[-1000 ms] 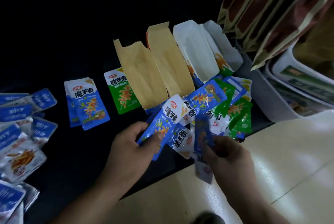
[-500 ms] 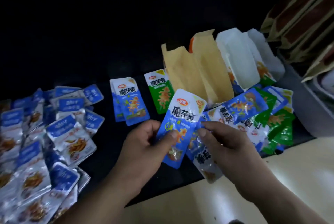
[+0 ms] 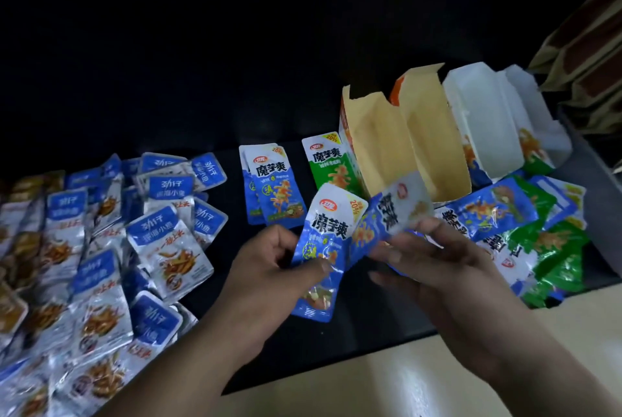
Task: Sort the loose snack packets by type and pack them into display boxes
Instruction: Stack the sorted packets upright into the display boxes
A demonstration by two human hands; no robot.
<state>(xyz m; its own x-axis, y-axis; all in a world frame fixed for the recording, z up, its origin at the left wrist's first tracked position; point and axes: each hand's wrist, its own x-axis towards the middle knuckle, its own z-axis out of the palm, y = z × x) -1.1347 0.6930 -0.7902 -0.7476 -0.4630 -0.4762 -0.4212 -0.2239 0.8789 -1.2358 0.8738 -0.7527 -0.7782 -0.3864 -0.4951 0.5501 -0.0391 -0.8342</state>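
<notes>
My left hand (image 3: 269,268) pinches a blue snack packet (image 3: 324,241) upright by its lower half. Beside it my right hand (image 3: 434,258) holds a second blue packet (image 3: 393,211), tilted and blurred, just right of the first. Behind them stand several open display boxes: two brown-lined ones (image 3: 380,144) (image 3: 434,133) and two white-lined ones (image 3: 481,120) (image 3: 535,113). A small stack of blue packets (image 3: 272,187) and a green packet (image 3: 324,160) lie flat left of the boxes. A mixed heap of blue and green packets (image 3: 538,228) lies to the right.
A wide spread of silver-and-blue fish snack packets (image 3: 101,248) covers the left of the dark counter (image 3: 370,325). The counter's front edge meets a pale floor (image 3: 387,383) below. Large brown bags (image 3: 589,56) hang at the upper right.
The view has swung left, bringing more silver-blue packets into sight. My right hand has lifted a second blue packet up next to the one in my left hand.
</notes>
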